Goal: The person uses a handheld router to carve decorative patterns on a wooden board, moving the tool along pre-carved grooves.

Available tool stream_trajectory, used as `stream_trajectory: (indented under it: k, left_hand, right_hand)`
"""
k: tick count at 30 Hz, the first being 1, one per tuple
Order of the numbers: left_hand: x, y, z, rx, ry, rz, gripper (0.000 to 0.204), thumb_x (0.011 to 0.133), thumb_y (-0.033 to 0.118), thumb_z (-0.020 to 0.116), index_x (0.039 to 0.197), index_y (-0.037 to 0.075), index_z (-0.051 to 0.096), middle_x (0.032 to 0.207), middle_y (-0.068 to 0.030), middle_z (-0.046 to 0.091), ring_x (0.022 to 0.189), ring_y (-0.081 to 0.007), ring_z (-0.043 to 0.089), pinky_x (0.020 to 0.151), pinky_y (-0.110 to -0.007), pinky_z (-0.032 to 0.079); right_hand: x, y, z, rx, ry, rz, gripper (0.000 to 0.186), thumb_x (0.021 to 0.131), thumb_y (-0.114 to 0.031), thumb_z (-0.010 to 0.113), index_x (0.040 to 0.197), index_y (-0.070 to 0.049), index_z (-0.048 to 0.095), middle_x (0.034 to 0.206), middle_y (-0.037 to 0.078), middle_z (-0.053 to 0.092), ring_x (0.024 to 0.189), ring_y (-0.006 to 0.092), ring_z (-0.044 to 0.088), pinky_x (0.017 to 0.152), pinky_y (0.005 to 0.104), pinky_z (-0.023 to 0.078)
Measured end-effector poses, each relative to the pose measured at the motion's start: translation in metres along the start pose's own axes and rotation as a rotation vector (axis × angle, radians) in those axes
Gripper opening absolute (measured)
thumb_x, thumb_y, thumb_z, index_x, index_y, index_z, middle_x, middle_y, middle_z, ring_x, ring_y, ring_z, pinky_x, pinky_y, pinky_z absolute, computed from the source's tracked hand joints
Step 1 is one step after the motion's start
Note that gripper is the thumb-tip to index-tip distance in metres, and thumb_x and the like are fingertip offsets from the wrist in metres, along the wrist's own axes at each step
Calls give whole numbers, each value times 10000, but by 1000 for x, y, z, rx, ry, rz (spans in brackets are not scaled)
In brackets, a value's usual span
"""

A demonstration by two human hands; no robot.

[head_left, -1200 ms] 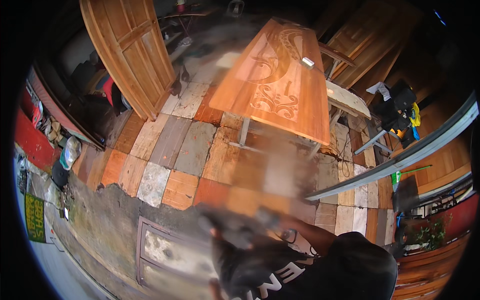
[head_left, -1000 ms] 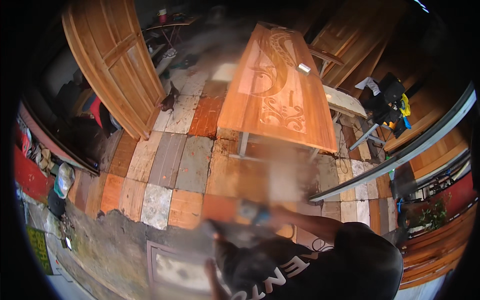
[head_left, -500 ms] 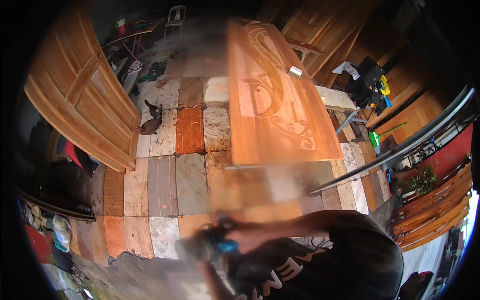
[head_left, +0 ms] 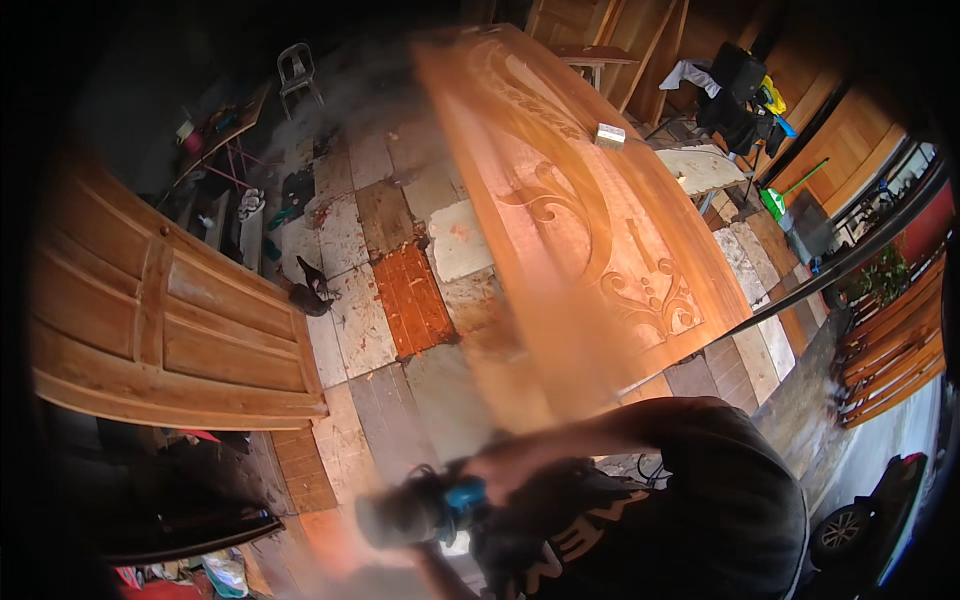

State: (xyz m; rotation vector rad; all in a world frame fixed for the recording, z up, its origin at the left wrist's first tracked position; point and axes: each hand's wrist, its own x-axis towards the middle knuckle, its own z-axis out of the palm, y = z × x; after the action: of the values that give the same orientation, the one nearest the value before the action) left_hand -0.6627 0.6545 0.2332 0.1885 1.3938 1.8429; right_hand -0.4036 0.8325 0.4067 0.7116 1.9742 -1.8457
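Observation:
My right hand point(head_left: 497, 470) is closed around a teal-and-black power tool point(head_left: 462, 503) at the lower middle; motion blurs it. A round, greyish end faces left on the tool, and its exact kind is unclear. From the bottom edge my left forearm point(head_left: 442, 575) reaches up to the tool's underside; the fingers there are hidden. Beyond my hands lies a large orange-brown wooden panel point(head_left: 560, 250) carved with scrolls and leaves. The tool is held apart from it, to its near left. A small pale block point(head_left: 609, 136) rests by the panel's right edge.
At left stands a panelled wooden door point(head_left: 150, 290). A dark bird point(head_left: 312, 285) is on the patchwork tile floor point(head_left: 410, 300). Farther back are a plastic chair point(head_left: 297, 75) and a cluttered table point(head_left: 225, 130). A dark rail point(head_left: 830, 270) crosses at right, near stacked wooden slats point(head_left: 895, 345).
My view has turned, so the carved panel, door and floor appear tilted and shifted. The power tool stays near the lower middle, still in my right hand.

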Motion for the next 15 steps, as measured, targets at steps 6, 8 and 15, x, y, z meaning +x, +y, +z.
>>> stream_trajectory:
  k: [6,8,15]
  left_hand:
    - [110,45,79,-3,-196,-1,592,1056,435,442,1456,7,531,1322,-148,660,1199,-311,666,1007,-476,573]
    - [150,59,108,-8,-314,-17,587,1057,426,436,1449,0,536,1306,-149,668,1187,-310,672,999,-475,579]
    - [326,79,196,517,-673,54,376,1045,270,457,1276,30,631,1218,-121,683,1105,-236,651,959,-422,525]
  right_hand:
    - [15,-50,-81,136,172,-10,651,689,-101,754,1332,-87,652,844,99,705,743,216,673,673,354,530]
    - [22,-57,-96,173,238,101,554,720,-118,762,1266,-91,674,939,102,740,865,239,708,796,366,562]
    - [54,-36,-134,388,690,-219,608,757,-66,731,1354,-73,623,887,61,691,662,144,629,592,306,496]
